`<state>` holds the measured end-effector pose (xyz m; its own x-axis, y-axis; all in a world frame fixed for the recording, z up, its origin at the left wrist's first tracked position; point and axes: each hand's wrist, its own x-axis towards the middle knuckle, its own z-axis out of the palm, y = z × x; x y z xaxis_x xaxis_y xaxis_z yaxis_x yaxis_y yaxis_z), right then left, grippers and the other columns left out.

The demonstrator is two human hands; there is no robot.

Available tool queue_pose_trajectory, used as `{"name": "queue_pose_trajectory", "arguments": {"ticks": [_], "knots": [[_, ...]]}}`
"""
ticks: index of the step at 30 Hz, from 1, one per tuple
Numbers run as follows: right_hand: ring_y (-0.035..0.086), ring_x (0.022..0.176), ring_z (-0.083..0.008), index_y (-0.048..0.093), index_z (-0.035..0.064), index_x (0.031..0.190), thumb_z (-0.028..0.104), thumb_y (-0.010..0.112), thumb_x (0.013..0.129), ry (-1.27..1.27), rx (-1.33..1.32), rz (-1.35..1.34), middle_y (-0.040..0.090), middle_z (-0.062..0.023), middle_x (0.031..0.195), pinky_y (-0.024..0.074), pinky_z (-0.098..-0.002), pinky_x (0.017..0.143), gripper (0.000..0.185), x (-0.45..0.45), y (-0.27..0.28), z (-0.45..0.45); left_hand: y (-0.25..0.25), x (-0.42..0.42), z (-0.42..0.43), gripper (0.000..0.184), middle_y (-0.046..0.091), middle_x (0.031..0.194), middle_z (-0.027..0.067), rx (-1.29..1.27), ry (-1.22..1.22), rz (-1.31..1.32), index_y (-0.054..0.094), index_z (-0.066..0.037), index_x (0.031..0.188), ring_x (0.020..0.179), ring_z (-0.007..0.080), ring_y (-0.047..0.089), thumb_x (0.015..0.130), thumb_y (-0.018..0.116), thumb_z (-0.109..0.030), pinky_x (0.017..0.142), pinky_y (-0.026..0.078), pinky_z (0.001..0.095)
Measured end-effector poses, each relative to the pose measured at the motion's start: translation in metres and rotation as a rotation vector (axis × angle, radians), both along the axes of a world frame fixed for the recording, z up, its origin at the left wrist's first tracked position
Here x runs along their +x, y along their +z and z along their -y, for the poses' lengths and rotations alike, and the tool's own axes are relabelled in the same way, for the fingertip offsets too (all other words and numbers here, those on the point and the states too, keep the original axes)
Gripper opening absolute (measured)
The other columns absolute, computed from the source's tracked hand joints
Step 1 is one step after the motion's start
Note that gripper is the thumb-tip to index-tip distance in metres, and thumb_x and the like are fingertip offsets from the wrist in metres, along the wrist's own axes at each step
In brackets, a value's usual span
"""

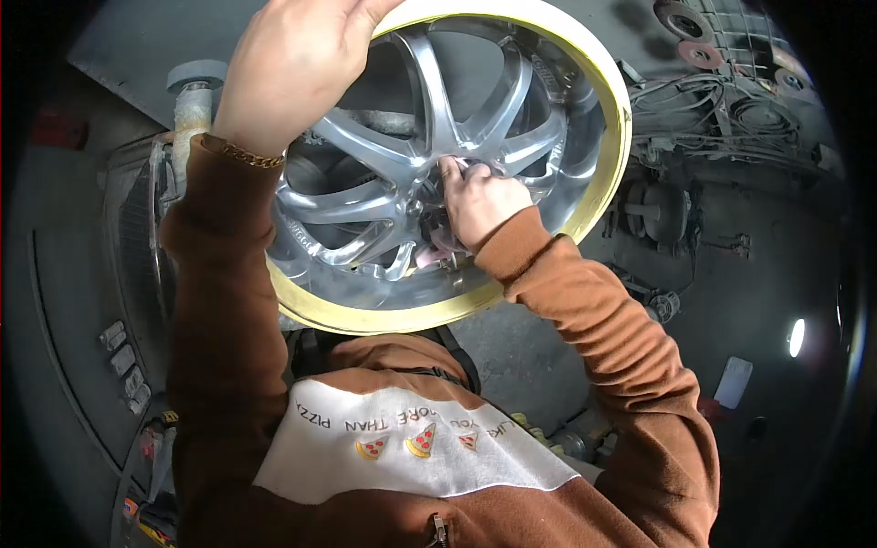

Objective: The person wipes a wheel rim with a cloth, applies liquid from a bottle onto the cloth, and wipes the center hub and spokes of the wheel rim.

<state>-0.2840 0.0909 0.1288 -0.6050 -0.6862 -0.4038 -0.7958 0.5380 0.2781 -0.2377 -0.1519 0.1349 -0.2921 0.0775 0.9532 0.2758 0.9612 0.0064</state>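
A polished alloy wheel (429, 87) with several split spokes fills the upper middle, tilted toward me. Yellow tape or coating (610, 173) covers its outer lip. My left hand (301, 68) is at the wheel's upper left edge, its thumb over the lip; the other fingertips run out of view at the top. At the hub, my right hand (487, 203) has its fingers bent and pressed together against the metal between spokes. What it holds, if anything, is hidden under the fingers. A pinkish patch below it may be a reflection.
To the left stands a machine post with a round grey top (196, 75). Coiled cables (758, 114) and abrasive discs (683, 20) hang at the upper right. A pale rectangular object (733, 382) lies lower right. Several small blocks (124, 363) are at far left.
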Motion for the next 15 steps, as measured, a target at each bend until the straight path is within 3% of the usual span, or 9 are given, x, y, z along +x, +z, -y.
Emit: {"name": "queue_pose_trajectory", "arguments": {"ticks": [3, 4, 5, 6, 7, 9, 11, 13, 15], "knots": [[0.063, 0.054, -0.0268, 0.058, -0.0026, 0.111, 0.012, 0.042, 0.090, 0.132, -0.087, -0.152, 0.061, -0.0152, 0.068, 0.0518, -0.0361, 0.049, 0.030, 0.012, -0.018, -0.006, 0.001, -0.009, -0.009, 0.029, 0.064, 0.100, 0.0217, 0.006, 0.062, -0.078, 0.062, 0.010, 0.096, 0.090, 0.0297, 0.063, 0.068, 0.062, 0.008, 0.076, 0.052, 0.0336], [0.063, 0.055, -0.0267, 0.059, -0.0035, 0.108, 0.011, 0.043, 0.088, -0.079, -0.418, -0.015, 0.061, -0.0159, 0.068, 0.0514, -0.0352, 0.052, 0.029, 0.018, -0.028, -0.002, 0.001, -0.018, -0.016, 0.028, 0.064, 0.100, 0.0212, 0.010, 0.083, -0.105, 0.062, 0.009, 0.096, 0.088, 0.0289, 0.064, 0.068, 0.062, 0.008, 0.075, 0.052, 0.0330], [0.063, 0.056, -0.0265, 0.060, -0.0043, 0.105, 0.009, 0.044, 0.087, -0.294, -0.750, 0.124, 0.062, -0.0166, 0.068, 0.0510, -0.0343, 0.056, 0.028, 0.021, -0.038, 0.000, -0.004, -0.041, -0.027, 0.028, 0.065, 0.097, 0.0199, 0.295, -0.106, -0.409, 0.062, 0.009, 0.096, 0.084, 0.0275, 0.064, 0.069, 0.062, 0.007, 0.072, 0.052, 0.0324], [0.063, 0.062, -0.0272, 0.057, -0.0066, 0.109, 0.008, 0.045, 0.085, -0.680, -1.027, 0.496, 0.064, -0.0180, 0.070, 0.0494, -0.0337, 0.061, 0.031, 0.020, -0.049, -0.002, -0.011, -0.045, -0.025, 0.027, 0.065, 0.096, 0.0192, 0.445, -0.206, -0.552, 0.062, 0.009, 0.096, 0.082, 0.0268, 0.064, 0.069, 0.062, 0.007, 0.071, 0.053, 0.0321], [0.049, 0.060, -0.0079, 0.056, -0.0052, 0.115, 0.007, 0.040, 0.088, -0.931, -1.202, 0.785, 0.053, -0.0006, 0.066, 0.0419, -0.0233, 0.055, 0.033, 0.023, -0.047, 0.002, -0.013, -0.047, -0.024, 0.027, 0.065, 0.095, 0.0185, 0.578, -0.318, -0.713, 0.062, 0.008, 0.096, 0.079, 0.0261, 0.064, 0.069, 0.062, 0.006, 0.070, 0.053, 0.0318], [0.057, 0.059, -0.0132, 0.051, -0.0042, 0.122, 0.006, 0.042, 0.087, -0.838, -1.008, 0.685, 0.058, -0.0050, 0.070, 0.0461, -0.0263, 0.055, 0.037, 0.024, -0.045, -0.002, -0.002, -0.012, -0.001, 0.023, 0.065, 0.088, 0.0153, -0.086, 0.189, 0.116, 0.062, 0.008, 0.094, 0.072, 0.0244, 0.063, 0.071, 0.061, 0.006, 0.067, 0.052, 0.0316], [0.064, 0.062, -0.0209, 0.045, -0.0028, 0.127, 0.009, 0.043, 0.087, -0.137, -0.158, -0.092, 0.061, -0.0117, 0.076, 0.0510, -0.0310, 0.055, 0.042, 0.028, -0.029, 0.001, 0.011, -0.003, 0.013, 0.022, 0.064, 0.084, 0.0151, 0.027, -0.049, 0.277, 0.062, 0.008, 0.093, 0.071, 0.0254, 0.062, 0.071, 0.060, 0.006, 0.066, 0.052, 0.0329], [0.065, 0.060, -0.0256, 0.041, -0.0033, 0.129, 0.021, 0.049, 0.086, 0.011, 0.040, -0.143, 0.061, -0.0157, 0.076, 0.0527, -0.0355, 0.048, 0.050, 0.019, -0.018, 0.001, 0.009, -0.003, 0.008, 0.021, 0.062, 0.080, 0.0148, 0.138, -0.276, 0.427, 0.061, 0.008, 0.092, 0.070, 0.0265, 0.061, 0.071, 0.059, 0.007, 0.065, 0.051, 0.0343], [0.065, 0.059, -0.0260, 0.041, -0.0038, 0.128, 0.024, 0.049, 0.086, 0.156, 0.043, -0.162, 0.060, -0.0149, 0.075, 0.0524, -0.0355, 0.048, 0.052, 0.002, -0.006, -0.002, -0.001, -0.012, -0.002, 0.022, 0.062, 0.080, 0.0152, 0.044, -0.037, 0.002, 0.060, 0.008, 0.093, 0.071, 0.0280, 0.061, 0.071, 0.058, 0.008, 0.065, 0.050, 0.0358]]}}
